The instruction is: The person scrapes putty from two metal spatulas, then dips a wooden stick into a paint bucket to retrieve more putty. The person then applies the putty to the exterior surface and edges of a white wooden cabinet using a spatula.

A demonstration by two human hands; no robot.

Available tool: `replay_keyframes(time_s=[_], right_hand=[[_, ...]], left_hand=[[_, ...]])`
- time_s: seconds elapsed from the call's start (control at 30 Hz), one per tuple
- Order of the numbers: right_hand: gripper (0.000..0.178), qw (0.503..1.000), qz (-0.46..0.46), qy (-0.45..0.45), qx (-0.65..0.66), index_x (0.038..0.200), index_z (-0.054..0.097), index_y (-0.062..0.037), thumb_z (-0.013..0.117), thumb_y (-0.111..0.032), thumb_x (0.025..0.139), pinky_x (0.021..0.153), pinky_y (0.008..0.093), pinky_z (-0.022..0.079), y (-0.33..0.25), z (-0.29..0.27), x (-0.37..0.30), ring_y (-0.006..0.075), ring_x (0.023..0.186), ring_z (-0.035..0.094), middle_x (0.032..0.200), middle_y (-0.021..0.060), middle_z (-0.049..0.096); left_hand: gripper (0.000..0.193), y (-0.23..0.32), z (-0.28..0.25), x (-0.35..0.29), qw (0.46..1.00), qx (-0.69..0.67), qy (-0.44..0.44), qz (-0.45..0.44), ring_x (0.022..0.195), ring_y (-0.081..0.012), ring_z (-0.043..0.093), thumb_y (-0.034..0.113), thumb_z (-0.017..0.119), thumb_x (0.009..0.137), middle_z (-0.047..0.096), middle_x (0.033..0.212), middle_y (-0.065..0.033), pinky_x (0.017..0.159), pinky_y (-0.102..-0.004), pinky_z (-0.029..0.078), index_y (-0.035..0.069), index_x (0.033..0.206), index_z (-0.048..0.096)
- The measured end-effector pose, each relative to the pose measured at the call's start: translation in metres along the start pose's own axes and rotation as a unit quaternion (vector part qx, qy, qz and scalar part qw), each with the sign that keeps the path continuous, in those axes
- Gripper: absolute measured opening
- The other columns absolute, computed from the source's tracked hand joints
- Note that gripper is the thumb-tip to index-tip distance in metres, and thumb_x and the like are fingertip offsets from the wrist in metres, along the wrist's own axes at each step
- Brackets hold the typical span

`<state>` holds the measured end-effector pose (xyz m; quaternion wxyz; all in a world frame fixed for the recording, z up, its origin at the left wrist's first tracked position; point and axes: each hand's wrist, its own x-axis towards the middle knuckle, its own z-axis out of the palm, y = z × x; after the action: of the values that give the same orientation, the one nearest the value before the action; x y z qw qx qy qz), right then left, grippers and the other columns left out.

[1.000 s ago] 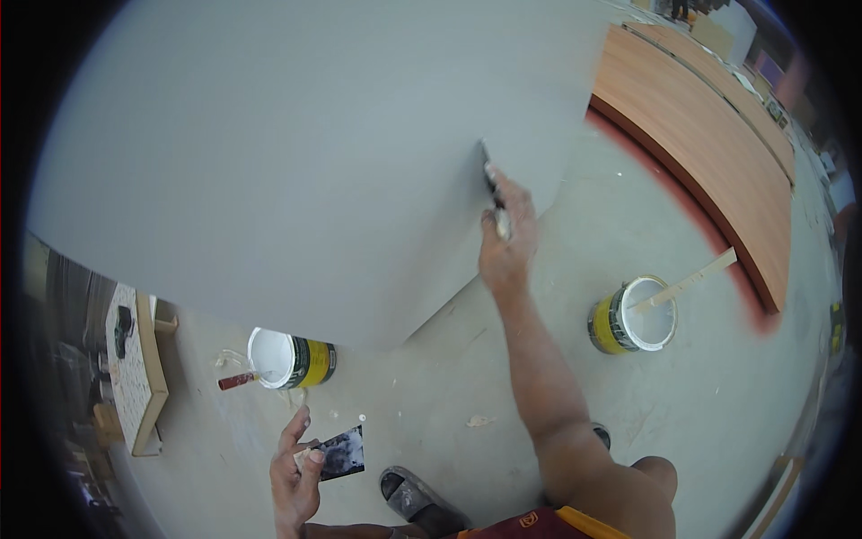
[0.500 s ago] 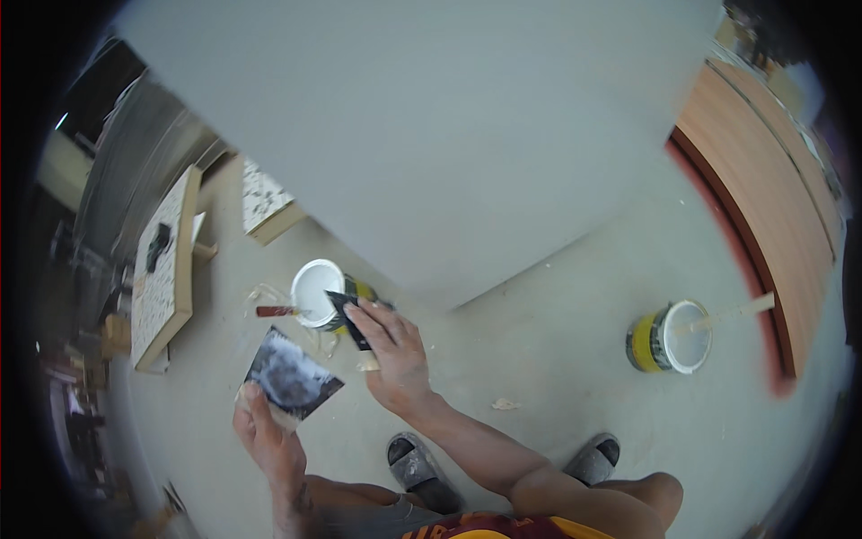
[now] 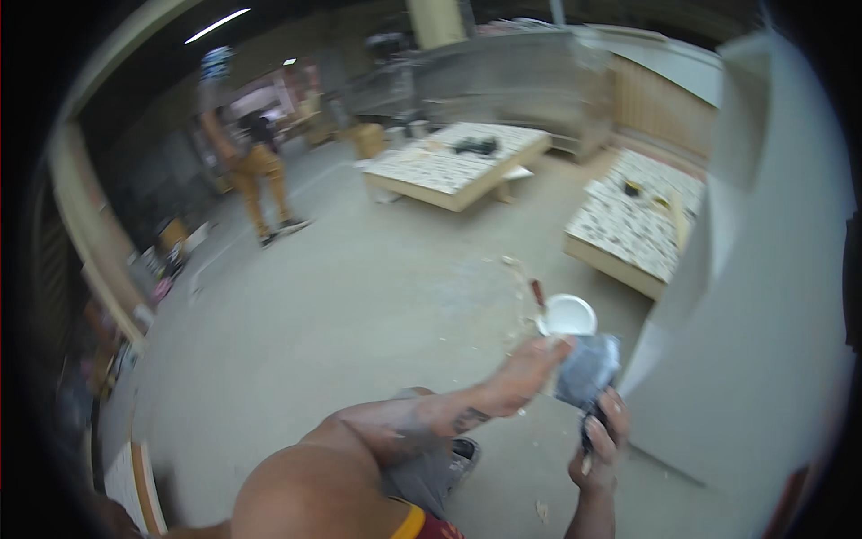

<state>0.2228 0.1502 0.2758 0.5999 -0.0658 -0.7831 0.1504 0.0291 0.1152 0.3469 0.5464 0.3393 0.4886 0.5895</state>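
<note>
My left hand (image 3: 525, 373), slightly blurred, reaches out to the right and grips the edge of a dark square putty board (image 3: 588, 375) smeared with white paste. Close below the board, my right hand (image 3: 605, 442) is closed around a dark flat scraper (image 3: 589, 433), whose blade edge is partly hidden by the fingers and the board. Just beyond the board stands a bucket (image 3: 571, 314) with a white inside. A tool with a red-brown handle (image 3: 537, 292) leans at its rim. To the right of both hands rises a large pale grey panel (image 3: 754, 314).
Two speckled slabs, one (image 3: 458, 162) with a dark power tool on it and one (image 3: 628, 225) bearing tape rolls, lie beyond the bucket. Another person (image 3: 256, 171) stands at the far left. Scraps dot the grey floor (image 3: 359, 296).
My view has swung left, bringing the other person and slabs into sight while the second bucket has left it. The scraper and board have come close together.
</note>
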Motion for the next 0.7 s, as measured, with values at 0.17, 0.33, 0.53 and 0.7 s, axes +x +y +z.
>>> replay_keyframes(time_s=[0.17, 0.33, 0.53, 0.7], right_hand=[[0.046, 1.000, -0.016, 0.002, -0.002, 0.128, 0.050, -0.0197, 0.058, 0.000, 0.087, 0.104, 0.0593, 0.043, -0.012, 0.001, -0.005, 0.0445, 0.124, 0.052, 0.133, 0.0180, 0.052], [0.055, 0.999, -0.018, -0.008, -0.036, 0.132, 0.047, -0.0196, 0.057, 0.006, 0.084, 0.104, 0.0602, 0.042, 0.003, -0.003, -0.013, 0.0446, 0.126, 0.050, 0.136, 0.0199, 0.049], [0.060, 0.994, 0.017, -0.007, -0.106, 0.138, 0.043, -0.0126, 0.053, 0.011, 0.083, 0.106, 0.0610, 0.038, 0.020, 0.005, -0.032, 0.0471, 0.130, 0.045, 0.140, 0.0234, 0.046], [0.059, 0.954, 0.253, -0.082, -0.137, 0.142, 0.040, -0.0050, 0.052, 0.009, 0.086, 0.112, 0.0514, 0.034, 0.026, 0.018, -0.092, 0.0404, 0.135, 0.042, 0.144, 0.0246, 0.042]], left_hand=[[0.043, -0.006, 0.004, -0.017, 0.998, -0.044, -0.003, 0.045, 0.103, -0.0076, 0.055, 0.038, 0.048, 0.106, 0.061, 0.116, -0.0012, 0.090, -0.0264, 0.046, 0.000, 0.126, 0.058], [0.037, -0.012, 0.015, -0.001, 0.996, 0.020, 0.013, 0.088, 0.100, -0.0048, 0.053, 0.036, 0.051, 0.106, 0.061, 0.109, 0.0014, 0.087, -0.0254, 0.045, 0.003, 0.121, 0.061], [0.034, -0.012, 0.013, 0.006, 0.995, 0.036, -0.032, 0.082, 0.093, -0.0030, 0.051, 0.035, 0.054, 0.105, 0.060, 0.098, 0.0045, 0.081, -0.0243, 0.045, 0.004, 0.115, 0.062], [0.034, 0.000, 0.002, -0.010, 0.991, 0.051, -0.016, 0.123, 0.088, -0.0038, 0.050, 0.035, 0.054, 0.105, 0.058, 0.094, 0.0050, 0.078, -0.0256, 0.045, 0.003, 0.111, 0.062]])
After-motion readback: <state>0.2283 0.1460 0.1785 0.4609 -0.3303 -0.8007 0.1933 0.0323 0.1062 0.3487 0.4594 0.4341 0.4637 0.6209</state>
